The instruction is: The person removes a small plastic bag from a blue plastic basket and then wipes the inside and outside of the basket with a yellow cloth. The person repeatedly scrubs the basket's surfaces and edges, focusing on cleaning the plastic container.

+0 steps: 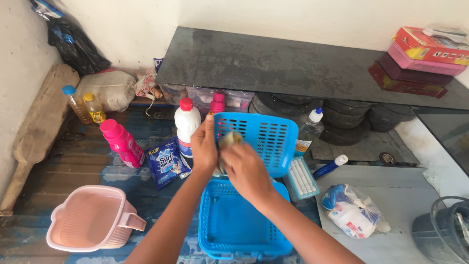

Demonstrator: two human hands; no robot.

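Just left of the left hand (204, 146) there's a blue detergent sachet (165, 166) lying flat, a white bottle with a red cap (187, 124) standing behind it, and further left a pink bottle (123, 143) tilted over. Well off to the upper right, flat red and pink boxes (419, 58) are stacked on a dark stone shelf (273, 63). Right of the right hand (246, 168) sits a knotted plastic bag of white powder (352, 211) and a clear bottle with a white cap (309, 131). The blue plastic basket (239, 222) is right under both hands, slotted sides, empty inside, with its perforated lid (266, 139) flipped up behind the hands. Left hand grips the lid's edge, fingers curled round it; right hand is closed on a yellowish scrub pad (229, 140) pressed against the lid. Lower left, an empty ribbed pink tub (90, 222) on the worn blue floor (73, 161).
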